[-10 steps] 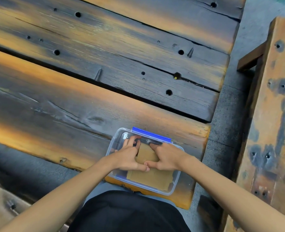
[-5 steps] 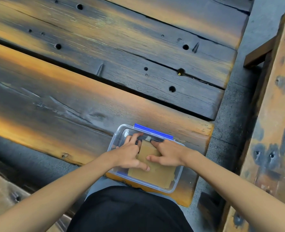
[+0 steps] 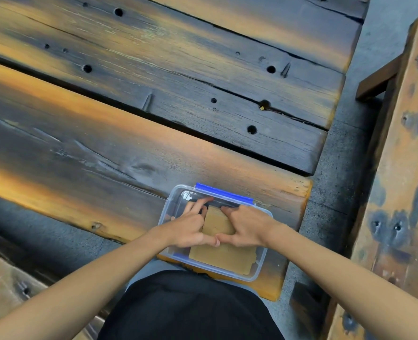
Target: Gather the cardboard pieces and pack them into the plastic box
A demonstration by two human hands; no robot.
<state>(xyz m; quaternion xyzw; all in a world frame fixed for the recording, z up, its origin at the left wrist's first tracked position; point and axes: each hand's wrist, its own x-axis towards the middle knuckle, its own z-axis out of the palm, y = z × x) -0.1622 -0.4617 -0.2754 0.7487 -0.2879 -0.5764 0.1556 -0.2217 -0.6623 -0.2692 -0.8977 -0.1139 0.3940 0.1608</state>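
Cardboard pieces (image 3: 221, 256) are pressed flat inside the plastic box (image 3: 260, 271) at the bench's (image 3: 105, 155) near edge, directly beneath both hands, left hand (image 3: 190, 229) and right hand (image 3: 246, 225) spread open, thumbs touching, gripping nothing.

Both forearms are bare with no sleeves showing, and a black garment (image 3: 190, 307) covers the torso below.

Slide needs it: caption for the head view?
Both hands, left and right, press cardboard pieces into a plastic box on a wooden bench.
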